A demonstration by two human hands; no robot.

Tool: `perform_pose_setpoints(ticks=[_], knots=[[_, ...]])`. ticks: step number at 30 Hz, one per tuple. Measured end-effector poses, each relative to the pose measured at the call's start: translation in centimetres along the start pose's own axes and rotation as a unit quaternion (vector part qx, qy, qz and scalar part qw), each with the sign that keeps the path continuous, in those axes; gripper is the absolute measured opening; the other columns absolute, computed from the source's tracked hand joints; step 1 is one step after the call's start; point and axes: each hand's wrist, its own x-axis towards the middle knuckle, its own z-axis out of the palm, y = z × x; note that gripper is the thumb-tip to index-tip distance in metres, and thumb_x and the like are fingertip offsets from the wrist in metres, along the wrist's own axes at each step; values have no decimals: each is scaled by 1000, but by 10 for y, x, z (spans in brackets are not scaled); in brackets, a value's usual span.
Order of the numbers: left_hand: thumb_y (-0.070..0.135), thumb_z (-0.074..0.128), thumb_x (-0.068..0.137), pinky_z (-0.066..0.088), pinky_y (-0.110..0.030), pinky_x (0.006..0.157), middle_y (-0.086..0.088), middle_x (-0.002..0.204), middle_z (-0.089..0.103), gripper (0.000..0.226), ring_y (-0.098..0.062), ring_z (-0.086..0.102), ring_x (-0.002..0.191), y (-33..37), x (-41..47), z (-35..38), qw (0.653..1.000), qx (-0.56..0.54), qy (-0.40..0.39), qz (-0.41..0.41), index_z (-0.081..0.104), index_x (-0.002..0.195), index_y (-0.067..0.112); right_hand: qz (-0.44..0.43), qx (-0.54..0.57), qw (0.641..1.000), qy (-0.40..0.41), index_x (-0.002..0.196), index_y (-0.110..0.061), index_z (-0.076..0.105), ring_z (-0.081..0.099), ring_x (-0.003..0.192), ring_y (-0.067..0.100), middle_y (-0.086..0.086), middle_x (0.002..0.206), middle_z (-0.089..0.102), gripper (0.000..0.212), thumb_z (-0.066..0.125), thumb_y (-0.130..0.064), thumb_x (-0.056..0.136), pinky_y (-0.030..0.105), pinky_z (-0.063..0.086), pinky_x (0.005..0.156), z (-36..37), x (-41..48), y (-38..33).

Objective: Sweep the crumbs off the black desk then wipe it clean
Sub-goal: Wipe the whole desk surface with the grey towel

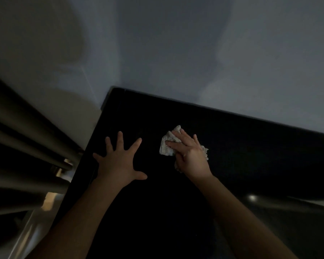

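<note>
At the far left, a curtain [26, 146] is hanging in heavy, dark vertical folds, and its lower end is sitting just beside the left edge of the black desk [241, 150]. Behind both, a pale grey wall [176, 43] is filling the upper half of the view, and the desk's far edge is running right along it. Your left hand [118, 161] is lying palm down on the desk near that left edge. Its fingers are spread wide and straight, the thumb is pointing out to the right, and it is holding nothing. To the right of it, with a strip of bare black surface between them, a crumpled white cloth [166, 148] is resting on the desk, roughly in the middle of the part you can see. Your right hand [191, 156] is lying on top of that cloth, pressing it against the surface with extended fingers rather than pinching it. Crumpled edges are poking out past your fingertips on the left, beside your palm on the right, and under the heel of your hand. Both of your forearms are reaching in bare from the bottom of the view. The light is too dim to make out any crumbs on the black top. Further right and nearer to you, a small bright glint [252, 197] is showing on a dark surface at the desk's near right side.
</note>
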Motion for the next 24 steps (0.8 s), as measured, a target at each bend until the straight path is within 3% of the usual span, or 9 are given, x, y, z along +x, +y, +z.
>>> perform_pose_setpoints(ticks=[4,12,19,24], knots=[[66,70,66,13,-75,103,-4,154,-30,114,-37,-23,141,5,22,-13,1000,-8,5,-5,-9,145,50,11,-1,999,30,123,-27,64,21,141,14,-1,147,43,43,60,-4,87,45,8,113,-4,37,14],[71,67,64,10,-76,101,7,154,-30,112,-22,-23,143,-5,55,-29,999,-13,31,25,-7,145,52,73,-54,994,63,126,-21,63,30,140,34,9,147,44,45,56,-3,86,56,13,113,-7,89,23],[72,67,63,7,-74,104,15,155,-25,107,-10,-22,142,-22,67,-37,996,-30,56,60,0,145,52,171,-131,974,73,141,-23,46,15,145,34,12,155,27,55,57,-13,88,56,10,116,-3,112,12],[70,66,66,6,-66,110,19,153,-25,105,1,-22,139,-41,74,-45,991,-58,61,105,2,146,48,199,-149,968,43,149,-21,30,1,146,36,15,159,9,59,46,-18,93,55,1,116,6,125,3]])
